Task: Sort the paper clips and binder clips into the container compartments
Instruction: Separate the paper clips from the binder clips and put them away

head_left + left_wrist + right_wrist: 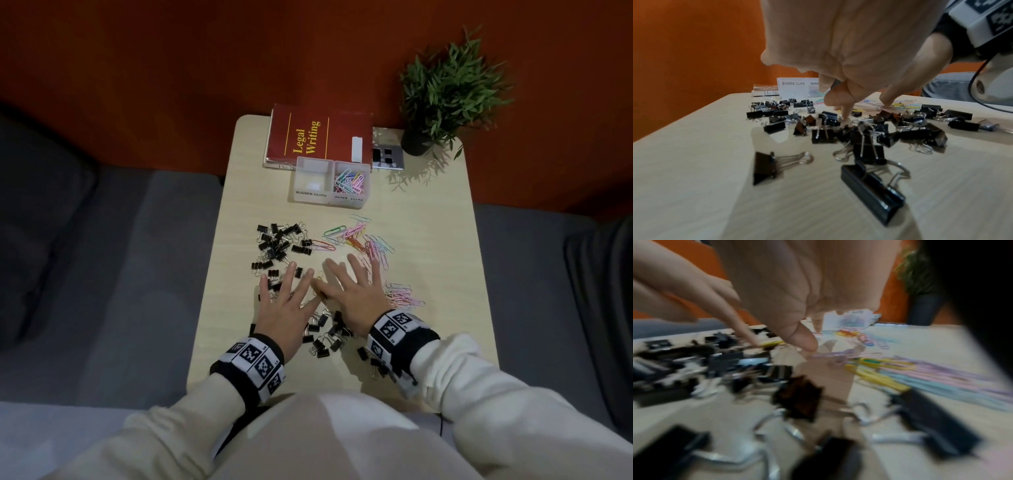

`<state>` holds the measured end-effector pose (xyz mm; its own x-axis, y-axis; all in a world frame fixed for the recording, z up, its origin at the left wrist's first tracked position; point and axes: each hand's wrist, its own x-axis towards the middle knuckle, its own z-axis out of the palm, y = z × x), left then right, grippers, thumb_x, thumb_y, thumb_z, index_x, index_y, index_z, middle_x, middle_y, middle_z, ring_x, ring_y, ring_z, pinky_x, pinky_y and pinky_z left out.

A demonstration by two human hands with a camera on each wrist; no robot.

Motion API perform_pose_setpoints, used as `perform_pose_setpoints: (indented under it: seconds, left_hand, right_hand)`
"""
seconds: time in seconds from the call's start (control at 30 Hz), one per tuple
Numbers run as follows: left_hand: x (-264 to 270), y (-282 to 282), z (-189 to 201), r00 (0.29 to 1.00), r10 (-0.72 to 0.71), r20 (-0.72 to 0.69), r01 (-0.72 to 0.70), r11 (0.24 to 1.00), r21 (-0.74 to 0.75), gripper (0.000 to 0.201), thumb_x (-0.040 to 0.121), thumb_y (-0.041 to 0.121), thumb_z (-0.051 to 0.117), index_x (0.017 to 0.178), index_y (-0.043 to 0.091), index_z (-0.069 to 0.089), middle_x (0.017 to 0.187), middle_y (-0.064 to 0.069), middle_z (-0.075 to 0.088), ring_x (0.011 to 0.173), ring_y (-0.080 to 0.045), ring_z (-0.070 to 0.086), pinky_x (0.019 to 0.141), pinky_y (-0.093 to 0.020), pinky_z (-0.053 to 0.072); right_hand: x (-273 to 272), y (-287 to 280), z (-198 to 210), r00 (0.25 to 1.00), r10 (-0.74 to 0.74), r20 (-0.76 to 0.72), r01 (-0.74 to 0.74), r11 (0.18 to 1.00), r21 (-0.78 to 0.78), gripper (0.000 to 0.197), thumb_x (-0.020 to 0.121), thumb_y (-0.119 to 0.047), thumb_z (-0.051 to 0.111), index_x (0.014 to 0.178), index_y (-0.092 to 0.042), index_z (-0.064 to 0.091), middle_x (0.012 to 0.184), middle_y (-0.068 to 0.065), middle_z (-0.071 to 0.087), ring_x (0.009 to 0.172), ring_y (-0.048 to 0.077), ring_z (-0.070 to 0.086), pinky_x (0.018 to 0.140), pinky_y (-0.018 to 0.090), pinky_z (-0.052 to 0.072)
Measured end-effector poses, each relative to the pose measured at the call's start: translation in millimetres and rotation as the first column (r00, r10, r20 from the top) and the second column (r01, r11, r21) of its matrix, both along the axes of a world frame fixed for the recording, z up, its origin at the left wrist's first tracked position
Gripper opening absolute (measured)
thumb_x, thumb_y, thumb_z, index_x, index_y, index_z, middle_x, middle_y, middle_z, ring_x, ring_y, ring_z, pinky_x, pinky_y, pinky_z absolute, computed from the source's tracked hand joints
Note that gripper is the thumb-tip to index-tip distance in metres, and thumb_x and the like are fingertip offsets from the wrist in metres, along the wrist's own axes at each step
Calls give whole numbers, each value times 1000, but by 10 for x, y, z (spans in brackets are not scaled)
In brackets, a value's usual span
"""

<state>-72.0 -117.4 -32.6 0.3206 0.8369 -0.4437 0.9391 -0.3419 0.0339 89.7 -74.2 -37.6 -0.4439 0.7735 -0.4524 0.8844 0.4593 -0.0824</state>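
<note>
A clear two-compartment container [330, 202] stands at the back of the table. Its left cell, labelled BINDER CLIPS, looks empty; its right cell, labelled PAPER CLIPS, holds coloured paper clips [349, 181]. Black binder clips [281, 243] lie in a heap at the left, and more binder clips [325, 337] lie between my wrists. Coloured paper clips [366, 240] are spread at the right. My left hand [291, 291] and right hand [349, 284] lie side by side, palms down, fingers spread over the clips. In the left wrist view a fingertip [845, 119] presses down among binder clips [824, 135]. The right wrist view is blurred.
A red book [318, 137] lies behind the container, with a metal plate [387, 154] and a potted plant [445, 92] at the back right. The small table [438, 260] is bordered by a grey sofa [137, 274] on both sides.
</note>
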Motion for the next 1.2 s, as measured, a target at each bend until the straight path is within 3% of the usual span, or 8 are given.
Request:
perform_pose_setpoints:
  seconds: [0.2, 0.37, 0.53, 0.67, 0.83, 0.97, 1.03, 1.2]
  left_hand:
    - [-102, -7, 60, 999, 42, -23, -42, 999, 13, 52, 87, 11, 45, 138, 23, 40, 159, -5, -16, 138, -32, -33, 105, -69, -14]
    - [-46, 15, 62, 999, 16, -42, -16, 1000, -19, 62, 87, 12, 46, 146, 20, 29, 159, -4, -18, 141, -35, -29, 104, -70, -15]
    - [-83, -30, 50, 995, 53, -80, -54, 999, -9, 65, 90, 17, 42, 150, 22, 17, 157, -4, -24, 141, -35, -29, 106, -68, -13]
    - [-90, -80, 33, 996, 55, -71, -57, 998, -22, 71, 90, 16, 44, 151, 26, 8, 156, -2, -27, 140, -34, -31, 106, -67, -14]
    - [-120, -71, 6, 995, 64, -81, -66, 997, -25, 71, 91, 15, 40, 151, 27, 6, 157, -3, -24, 141, -35, -30, 106, -68, -13]
    - [-133, -72, -19, 995, 75, -73, -77, 997, -23, 77, 88, 12, 42, 150, 33, 1, 157, -3, -25, 135, -33, -37, 107, -67, -13]
    - [-131, -68, -24, 995, 74, -73, -76, 997, -18, 77, 88, 12, 42, 150, 33, 1, 157, -3, -25, 136, -33, -36, 107, -67, -13]
    - [-150, -32, -17, 992, 84, -95, -85, 996, -2, 69, 89, 15, 44, 149, 30, 14, 158, -4, -22, 141, -36, -29, 106, -68, -14]
  right_hand:
    - [269, 29, -40, 969, -245, 23, 243, 967, 73, 80, 84, -11, 53, 142, -39, 5, 157, -1, -5, 141, 37, -15, 105, 64, -13]
    - [98, -158, -36, 1000, 9, -18, -9, 1000, -4, 88, 85, -9, 51, 140, -45, -7, 151, -6, -21, 137, 29, -24, 102, 60, -20]
    - [232, -200, -28, 996, -92, 8, 92, 995, 37, 74, 86, -13, 51, 143, -35, 8, 157, 1, -11, 137, 32, -25, 101, 61, -20]
    - [70, -203, -106, 999, 1, -40, 0, 1000, 26, 84, 86, -17, 53, 140, -42, -6, 155, -4, -16, 131, 25, -29, 100, 60, -23]
    - [82, -157, -48, 999, -36, -22, 37, 996, 81, 63, 85, -8, 50, 139, -23, 23, 157, 3, 4, 143, 34, -11, 106, 62, -15]
    - [-91, -7, -22, 981, 1, -194, 11, 998, 59, 56, 80, -7, 60, 128, -27, 38, 144, 6, 36, 137, 35, 24, 111, 58, 18]
    - [-210, 70, -64, 969, 94, -227, -85, 995, 46, 42, 80, -8, 61, 118, -21, 50, 127, 7, 52, 120, 30, 43, 98, 50, 41]
    - [-57, 213, -116, 984, 55, -172, -36, 993, 115, 16, 81, -15, 65, 96, -12, 62, 96, 6, 63, 93, 22, 54, 84, 38, 50]
